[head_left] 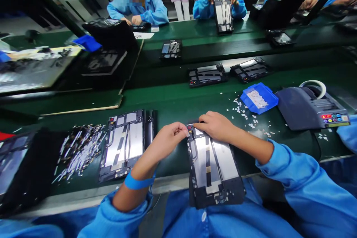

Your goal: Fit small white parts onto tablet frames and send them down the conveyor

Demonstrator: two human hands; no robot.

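An opened tablet (213, 160) with bare metal battery plates, dark ribbon cables and a circuit board lies in front of me, its lower end past the bench edge. My left hand (174, 134) is closed in a pinch at its upper left corner. A small pale bit shows at those fingertips, too small to name. My right hand (214, 123) is bent over the tablet's top edge and grips it there, fingers pointing left. The undersides of the right fingers are hidden.
Left are a stack of opened tablets (125, 143) and a pile of thin strips (80, 150). Right are a blue tray (259, 98) of small white pieces, scattered pieces and a tape dispenser (301, 108). More tablets (208, 74) lie beyond; co-workers (138, 3) sit opposite.
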